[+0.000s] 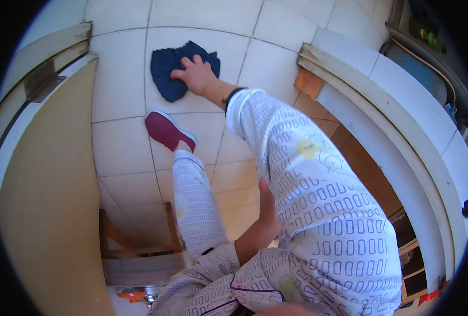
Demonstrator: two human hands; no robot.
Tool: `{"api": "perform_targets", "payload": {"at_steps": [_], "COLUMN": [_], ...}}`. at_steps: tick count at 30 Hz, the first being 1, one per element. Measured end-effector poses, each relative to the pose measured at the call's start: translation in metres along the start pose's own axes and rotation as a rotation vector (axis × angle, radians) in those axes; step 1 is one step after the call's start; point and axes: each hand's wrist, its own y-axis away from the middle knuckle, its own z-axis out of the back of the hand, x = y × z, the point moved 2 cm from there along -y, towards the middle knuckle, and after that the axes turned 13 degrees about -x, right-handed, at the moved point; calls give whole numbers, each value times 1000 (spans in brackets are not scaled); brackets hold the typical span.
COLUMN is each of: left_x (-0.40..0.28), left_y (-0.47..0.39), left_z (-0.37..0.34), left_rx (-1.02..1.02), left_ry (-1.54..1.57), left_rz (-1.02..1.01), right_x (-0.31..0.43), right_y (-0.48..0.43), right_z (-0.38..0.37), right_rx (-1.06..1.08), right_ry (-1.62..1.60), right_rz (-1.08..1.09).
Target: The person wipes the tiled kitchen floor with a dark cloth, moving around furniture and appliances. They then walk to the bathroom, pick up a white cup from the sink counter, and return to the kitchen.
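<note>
On the white tiled floor (119,79) lies a dark blue cloth (166,71), spread out with uneven edges. My right hand (196,75) rests on top of it, fingers apart and slightly bent, with a black band at the wrist. My left hand (268,211) is lower down, close beside the patterned fabric of my clothes; its fingers are mostly hidden. One dark red shoe (165,128) stands on the floor just below the cloth, at the end of my outstretched leg in white patterned trousers (194,189).
A tan panel (48,181) rises along the left. At the right runs a white tiled ledge (404,94), with a blue container (419,71) beyond it and wooden shelving (414,272) below. A wooden stool or chair (139,264) stands at the lower left, near an orange object (132,296).
</note>
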Motion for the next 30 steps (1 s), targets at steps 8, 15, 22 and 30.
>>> {"api": "perform_targets", "payload": {"at_steps": [8, 15, 22, 30], "left_x": [5, 15, 20, 49], "left_y": [-19, -40, -85, -101], "left_z": [-12, -10, 4, 65], "left_rx": [-487, -493, -355, -351], "left_ry": [-379, -404, -395, -377], "left_rz": [-393, -487, -922, -956], "right_x": [-199, -202, -228, -228], "right_y": [47, 184, 179, 194], "right_z": [62, 1, 23, 3], "right_rx": [-374, -284, -66, -398], "right_ry": [139, -33, -130, -115], "right_rz": [-261, -617, -490, -308]}}
